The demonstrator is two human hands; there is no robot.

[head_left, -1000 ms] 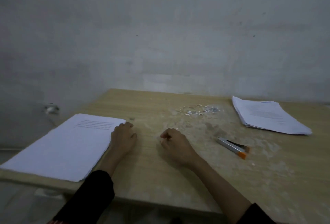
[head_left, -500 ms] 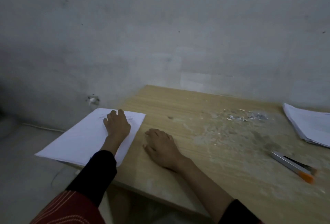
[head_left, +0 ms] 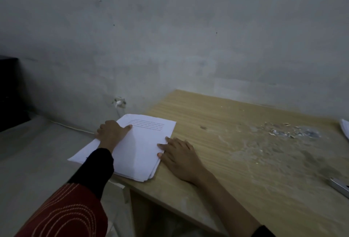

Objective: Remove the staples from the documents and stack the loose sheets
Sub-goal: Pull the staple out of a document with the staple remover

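The right hand has slid from bare tabletop to the right edge of the white rectangular stack of paper sheets, its straight fingertips touching it. The pale, dusty wood-grain table bears this stack at its left corner, overhanging the edge. The stack's long axis points away from the person, printed lines farthest. The left hand lies flat on top, uncurled.

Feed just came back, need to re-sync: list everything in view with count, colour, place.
paper stack: one, white, table's left corner, overhanging its edge
second paper pile: one, white, far right, mostly cut off
loose staples: scattered heap, silvery, table's far right
metal tool: one, grey, right edge, cut off
table: one, light wood
wall socket: one, white, low on wall
left hand: flat on the paper stack
right hand: flat on table, fingers touching the stack's right edge
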